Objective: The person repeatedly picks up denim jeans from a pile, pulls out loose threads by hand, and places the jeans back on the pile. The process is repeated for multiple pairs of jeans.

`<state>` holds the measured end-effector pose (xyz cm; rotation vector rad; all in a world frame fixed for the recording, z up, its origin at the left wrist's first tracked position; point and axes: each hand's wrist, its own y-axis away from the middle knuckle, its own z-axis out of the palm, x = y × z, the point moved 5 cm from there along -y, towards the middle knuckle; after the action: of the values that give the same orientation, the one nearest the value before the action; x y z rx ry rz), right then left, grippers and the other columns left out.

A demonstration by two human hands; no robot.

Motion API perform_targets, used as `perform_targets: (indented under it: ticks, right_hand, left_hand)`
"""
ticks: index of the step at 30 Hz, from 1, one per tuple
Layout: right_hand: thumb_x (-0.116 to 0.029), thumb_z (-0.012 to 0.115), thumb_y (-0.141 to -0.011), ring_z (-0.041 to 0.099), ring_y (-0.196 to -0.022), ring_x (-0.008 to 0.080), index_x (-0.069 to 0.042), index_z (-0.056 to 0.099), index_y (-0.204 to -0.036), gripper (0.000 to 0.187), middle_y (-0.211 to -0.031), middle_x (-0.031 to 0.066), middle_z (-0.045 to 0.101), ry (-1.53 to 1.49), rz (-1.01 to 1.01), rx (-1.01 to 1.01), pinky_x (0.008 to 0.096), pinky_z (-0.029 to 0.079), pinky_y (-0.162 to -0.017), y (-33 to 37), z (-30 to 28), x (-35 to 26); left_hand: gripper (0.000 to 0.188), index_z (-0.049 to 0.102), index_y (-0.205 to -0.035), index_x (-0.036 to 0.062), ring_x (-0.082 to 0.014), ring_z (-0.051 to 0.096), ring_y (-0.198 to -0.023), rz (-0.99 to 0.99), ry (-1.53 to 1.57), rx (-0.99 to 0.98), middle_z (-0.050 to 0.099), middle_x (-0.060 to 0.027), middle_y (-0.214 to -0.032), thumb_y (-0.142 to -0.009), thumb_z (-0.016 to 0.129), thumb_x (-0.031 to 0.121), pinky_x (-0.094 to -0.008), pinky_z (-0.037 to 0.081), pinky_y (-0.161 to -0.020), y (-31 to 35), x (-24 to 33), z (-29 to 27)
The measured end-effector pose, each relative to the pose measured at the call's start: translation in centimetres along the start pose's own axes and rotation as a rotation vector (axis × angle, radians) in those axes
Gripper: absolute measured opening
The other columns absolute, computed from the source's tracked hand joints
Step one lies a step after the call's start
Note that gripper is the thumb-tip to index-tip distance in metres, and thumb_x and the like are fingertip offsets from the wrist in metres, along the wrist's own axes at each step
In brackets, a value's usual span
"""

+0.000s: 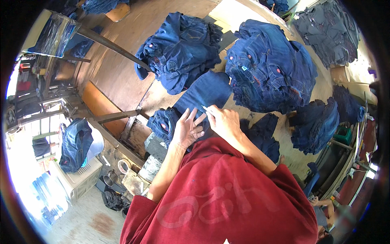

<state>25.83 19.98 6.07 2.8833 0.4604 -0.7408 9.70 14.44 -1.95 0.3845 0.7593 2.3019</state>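
Observation:
A dark blue denim piece lies flat in front of me, reaching away between two heaps of jeans. My left hand is at its near end, palm turned up and fingers spread, holding nothing I can see. Close beside it, my right hand is closed around a small, thin, pale-tipped tool pointing toward the left fingers. The tool's kind cannot be made out, as most of it is inside the fist. A rolled pair of jeans sits just left of my left hand.
Beyond are a left heap of jeans and a larger right heap. More denim lies to the right, with a grey garment pile behind. At left are a wooden bar and a tape roll. Another person is at lower right.

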Motion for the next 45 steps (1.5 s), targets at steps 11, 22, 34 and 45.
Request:
perform_targets:
  ticks: [11,22,34,45]
  right_hand:
    - [-0.024,0.066,-0.098,0.075,-0.059,0.0351,-0.012,0.076,-0.101,0.016,-0.069,0.0150,0.075,0.102,0.016,0.117,0.0489,0.061,-0.056,0.9,1.4,-2.7]
    - [-0.021,0.069,-0.099,0.073,-0.060,0.0365,-0.018,0.077,-0.107,0.011,-0.071,0.0130,0.075,-0.161,-0.184,-0.267,0.0466,0.056,-0.053,1.9,1.6,-3.6]
    - [-0.016,0.069,-0.100,0.074,-0.060,0.0310,-0.016,0.072,-0.115,0.016,-0.071,0.0096,0.074,-0.091,-0.125,-0.201,0.0435,0.059,-0.057,1.6,-0.1,-1.1]
    - [-0.039,0.089,-0.093,0.037,-0.047,0.0013,-0.019,0.061,-0.093,0.034,-0.063,-0.0117,0.040,-1.270,1.212,-0.169,0.0237,0.026,-0.040,-4.0,8.3,21.1]
  left_hand:
    - [0.084,0.003,-0.176,0.0330,-0.0076,0.034,-0.045,0.080,-0.138,-0.190,0.066,-0.0138,-0.147,-0.110,0.035,0.073,-0.0348,0.065,-0.055,0.2,-0.4,-1.0]
    - [0.089,-0.005,-0.175,0.0296,-0.0075,0.037,-0.045,0.140,-0.198,-0.116,0.066,-0.0151,-0.143,-0.108,0.030,0.077,-0.0350,0.066,-0.053,-0.1,-0.6,-1.9]
    - [0.080,0.009,-0.177,0.0246,-0.0082,0.041,-0.049,0.174,-0.396,0.116,0.061,-0.0181,-0.155,-0.113,0.038,0.064,-0.0313,0.062,-0.057,1.1,-1.1,-1.4]
    - [0.044,0.068,-0.105,-0.0042,-0.0267,0.057,-0.112,0.420,-0.708,1.133,0.058,-0.0177,-0.129,-0.095,0.086,0.034,-0.0400,0.047,-0.099,12.2,-7.8,-7.6]
